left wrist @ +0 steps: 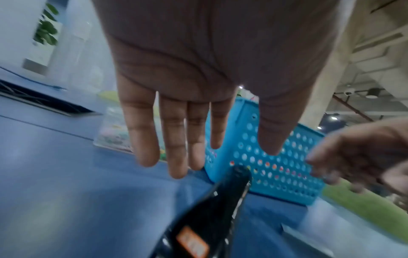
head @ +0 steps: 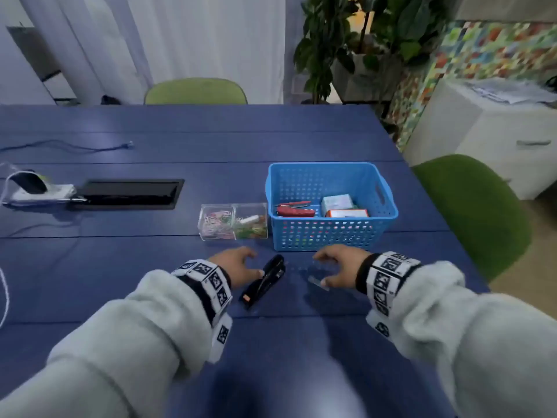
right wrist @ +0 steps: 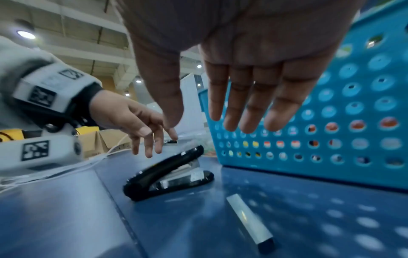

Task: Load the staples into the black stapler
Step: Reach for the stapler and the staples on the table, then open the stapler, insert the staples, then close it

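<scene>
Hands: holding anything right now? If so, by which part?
Nothing held. Left hand and right hand hover open over the black stapler and staple strip, both lying on the table.

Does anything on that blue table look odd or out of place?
Nothing is spilled or broken. One loose strip of staples lies bare on the table beside the black stapler, outside any box; neither hand holds anything.

Motion blur is smearing the black stapler (left wrist: 212, 218) in the left wrist view, and the bottom edge is cutting off its rear end. The orange label (left wrist: 192, 242) on it is showing too soft to read. The blue basket's (head: 331, 236) wall is hiding the lower parts of the red stapler (head: 295, 210) and the small boxes (head: 342, 205), whose print is staying illegible
</scene>
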